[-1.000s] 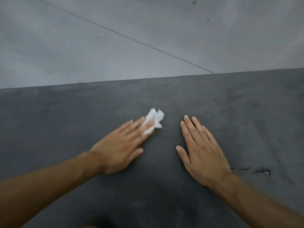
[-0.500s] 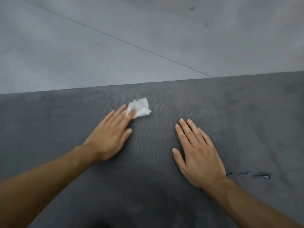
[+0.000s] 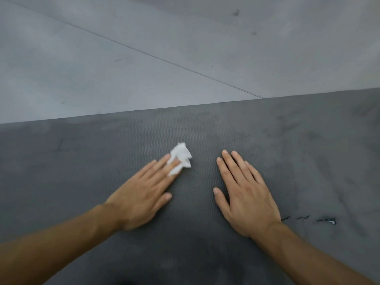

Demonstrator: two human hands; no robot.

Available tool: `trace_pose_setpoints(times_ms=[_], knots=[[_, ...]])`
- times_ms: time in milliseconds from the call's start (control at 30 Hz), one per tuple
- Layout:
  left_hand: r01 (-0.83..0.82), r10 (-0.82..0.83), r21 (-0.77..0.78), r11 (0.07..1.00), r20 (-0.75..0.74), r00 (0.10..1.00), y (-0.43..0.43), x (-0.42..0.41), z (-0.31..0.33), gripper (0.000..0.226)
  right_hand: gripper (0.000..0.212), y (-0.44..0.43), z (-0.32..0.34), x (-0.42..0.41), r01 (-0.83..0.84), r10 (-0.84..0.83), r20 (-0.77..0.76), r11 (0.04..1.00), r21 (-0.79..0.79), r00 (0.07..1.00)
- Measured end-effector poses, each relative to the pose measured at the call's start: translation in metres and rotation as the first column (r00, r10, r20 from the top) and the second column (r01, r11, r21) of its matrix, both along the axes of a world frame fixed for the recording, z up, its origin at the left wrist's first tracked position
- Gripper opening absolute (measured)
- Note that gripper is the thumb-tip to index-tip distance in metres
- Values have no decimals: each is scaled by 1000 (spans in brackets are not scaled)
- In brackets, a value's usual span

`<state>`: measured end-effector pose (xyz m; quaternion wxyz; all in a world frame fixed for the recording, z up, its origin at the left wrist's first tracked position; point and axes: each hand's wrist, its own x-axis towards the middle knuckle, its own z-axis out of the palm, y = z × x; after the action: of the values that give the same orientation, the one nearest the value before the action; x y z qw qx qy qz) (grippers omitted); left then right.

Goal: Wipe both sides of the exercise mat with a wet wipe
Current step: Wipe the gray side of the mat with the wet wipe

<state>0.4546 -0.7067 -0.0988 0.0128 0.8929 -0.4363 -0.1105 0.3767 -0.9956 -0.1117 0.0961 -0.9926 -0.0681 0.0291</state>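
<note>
My left hand lies flat on the dark grey exercise mat, its straight fingers pressing a crumpled white wet wipe against the ribbed surface (most of the wipe sticks out past my fingertips). My right hand rests palm down just beside it, fingers straight and slightly spread, holding nothing. Near my right wrist the mat has a few small tears. Beyond the mat's far edge lies a pale grey floor, crossed by a thin seam.
</note>
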Motion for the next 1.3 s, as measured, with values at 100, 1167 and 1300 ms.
trace_pose_setpoints(times_ms=[100,1167,1300], knots=[[284,-286,58,957,32,958,0,-40,4,66,70,0,0,-1,-2,2,4,1000,-8,1000],[414,-423,126,902,60,904,17,-41,5,64,70,0,1,0,7,-7,4,1000,0,1000],[515,-530,170,840,61,846,29,-49,8,59,70,0,0,-1,8,-8,-3,1000,-2,1000]])
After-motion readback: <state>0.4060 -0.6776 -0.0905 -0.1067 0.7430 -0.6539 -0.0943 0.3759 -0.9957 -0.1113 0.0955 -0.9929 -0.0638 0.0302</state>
